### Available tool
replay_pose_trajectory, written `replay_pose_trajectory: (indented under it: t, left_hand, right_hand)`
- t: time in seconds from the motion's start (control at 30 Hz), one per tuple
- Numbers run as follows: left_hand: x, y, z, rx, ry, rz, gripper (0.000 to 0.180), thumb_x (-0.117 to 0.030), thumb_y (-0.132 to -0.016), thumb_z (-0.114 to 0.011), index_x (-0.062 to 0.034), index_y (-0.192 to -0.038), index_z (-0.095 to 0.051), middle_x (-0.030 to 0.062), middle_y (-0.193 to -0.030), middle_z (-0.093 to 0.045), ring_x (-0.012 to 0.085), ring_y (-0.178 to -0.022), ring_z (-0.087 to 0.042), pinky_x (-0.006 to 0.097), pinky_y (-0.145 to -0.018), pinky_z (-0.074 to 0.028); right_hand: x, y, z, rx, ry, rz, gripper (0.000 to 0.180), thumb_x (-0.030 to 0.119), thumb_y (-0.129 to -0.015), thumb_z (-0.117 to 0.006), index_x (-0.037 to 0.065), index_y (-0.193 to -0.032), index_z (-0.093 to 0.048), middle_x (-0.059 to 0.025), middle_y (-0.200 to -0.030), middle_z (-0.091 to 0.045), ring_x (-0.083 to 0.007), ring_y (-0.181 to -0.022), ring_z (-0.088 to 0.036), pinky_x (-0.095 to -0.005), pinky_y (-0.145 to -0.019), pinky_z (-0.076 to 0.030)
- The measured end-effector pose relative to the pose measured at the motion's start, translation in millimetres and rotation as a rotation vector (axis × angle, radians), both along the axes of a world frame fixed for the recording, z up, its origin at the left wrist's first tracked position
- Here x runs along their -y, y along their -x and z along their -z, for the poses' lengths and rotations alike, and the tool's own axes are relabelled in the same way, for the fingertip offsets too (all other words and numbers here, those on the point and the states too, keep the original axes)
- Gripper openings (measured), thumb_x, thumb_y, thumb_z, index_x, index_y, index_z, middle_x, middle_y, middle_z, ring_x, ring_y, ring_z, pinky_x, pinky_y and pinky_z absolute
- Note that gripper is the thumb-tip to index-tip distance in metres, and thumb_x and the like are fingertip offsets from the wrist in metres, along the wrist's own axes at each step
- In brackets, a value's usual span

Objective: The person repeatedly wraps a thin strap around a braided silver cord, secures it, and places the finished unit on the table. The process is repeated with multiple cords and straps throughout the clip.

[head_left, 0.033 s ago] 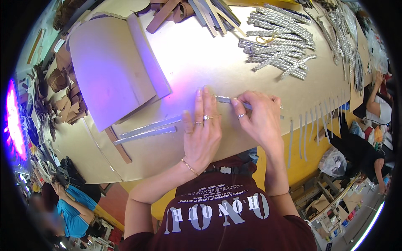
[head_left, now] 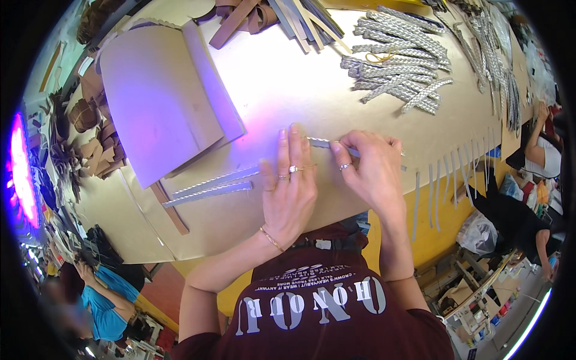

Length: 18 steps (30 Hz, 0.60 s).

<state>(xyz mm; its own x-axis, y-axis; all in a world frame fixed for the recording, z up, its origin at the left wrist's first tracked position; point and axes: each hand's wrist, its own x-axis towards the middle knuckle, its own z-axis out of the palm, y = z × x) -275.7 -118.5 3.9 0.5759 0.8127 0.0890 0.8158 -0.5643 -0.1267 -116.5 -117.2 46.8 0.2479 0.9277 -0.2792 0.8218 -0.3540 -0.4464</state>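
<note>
My left hand (head_left: pixel 290 191) lies flat on the tan table (head_left: pixel 240 222), fingers stretched forward, and pins down the near end of a narrow grey strip (head_left: pixel 320 143). My right hand (head_left: pixel 373 169) pinches the same strip just to the right, with its fingers curled over it. The strip's far end pokes out past my right knuckles. Two longer grey braided strips (head_left: pixel 210 187) lie side by side on the table, left of my left hand.
Large cardboard sheets (head_left: pixel 159 102) lie at the left. A pile of silver braided strips (head_left: pixel 396 60) sits at the back right. Several thin strips (head_left: pixel 444 186) hang off the right table edge. Brown strips (head_left: pixel 264 18) lie at the back. One person (head_left: pixel 540 156) works at the right and another (head_left: pixel 105 300) at the lower left.
</note>
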Motion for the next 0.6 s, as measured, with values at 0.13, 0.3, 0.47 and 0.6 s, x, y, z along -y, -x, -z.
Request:
replay_pose_trajectory:
  t: [0.13,0.3,0.47,0.6]
  left_hand:
    - [5,0,1,0.238,0.080,0.061,0.058,-0.026,-0.089,-0.067,-0.0016,-0.139,-0.052,0.0149,-0.156,-0.038,0.0318,-0.147,-0.032,0.060,-0.119,0.001]
    - [3,-8,4,0.349,0.419,0.047,0.072,-0.035,-0.090,-0.065,0.0010,-0.147,-0.041,0.0206,-0.157,-0.033,0.0320,-0.146,-0.033,0.049,-0.120,-0.019]
    - [0,-8,9,0.299,0.402,0.076,0.080,-0.042,-0.089,-0.065,0.0026,-0.150,-0.036,0.0236,-0.158,-0.031,0.0337,-0.146,-0.032,0.046,-0.121,-0.019]
    - [2,-9,10,0.328,0.446,0.075,0.083,-0.035,-0.088,-0.069,0.0031,-0.152,-0.032,0.0259,-0.159,-0.025,0.0379,-0.147,-0.028,0.052,-0.119,-0.022]
  right_hand:
    - [0,2,1,0.020,-0.029,0.007,0.018,0.027,-0.091,-0.067,0.010,-0.084,-0.069,-0.0067,-0.078,-0.069,-0.0260,-0.076,-0.064,-0.0419,-0.083,-0.036]
    - [-1,0,5,0.059,-0.061,0.025,0.023,0.030,-0.090,-0.068,0.010,-0.081,-0.069,-0.0070,-0.074,-0.069,-0.0263,-0.073,-0.065,-0.0426,-0.084,-0.036]
    - [8,-23,1,-0.013,0.017,0.080,0.027,0.032,-0.091,-0.068,0.009,-0.079,-0.069,-0.0080,-0.071,-0.068,-0.0264,-0.071,-0.064,-0.0420,-0.084,-0.036]
    - [16,-39,-3,-0.072,-0.022,0.068,0.025,0.031,-0.090,-0.070,0.007,-0.082,-0.070,-0.0065,-0.062,-0.065,-0.0230,-0.058,-0.059,-0.0371,-0.083,-0.035]
